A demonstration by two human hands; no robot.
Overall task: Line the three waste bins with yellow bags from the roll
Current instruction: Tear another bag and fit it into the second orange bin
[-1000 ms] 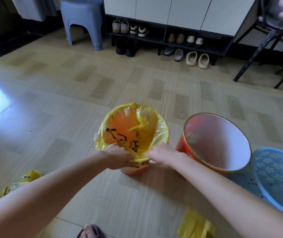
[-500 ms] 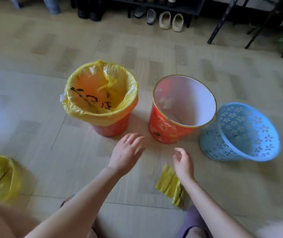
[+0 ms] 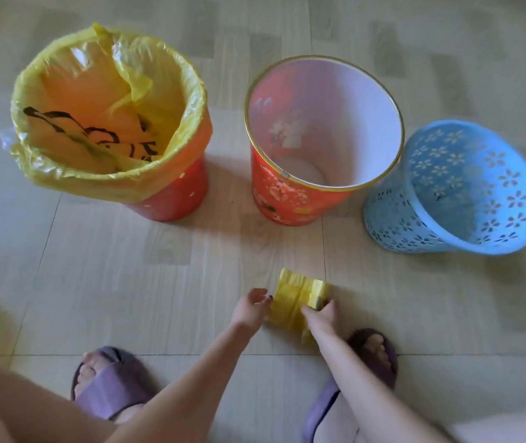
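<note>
On roll [image 3: 298,298]: both hands' grip.

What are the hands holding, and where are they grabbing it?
The roll of yellow bags on the floor. The left hand touches its left edge; the right hand grips its near right end.

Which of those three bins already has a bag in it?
The red bin on the left: a yellow bag is folded over its rim. The middle red bin and the blue flowered bin are bare inside.
</note>
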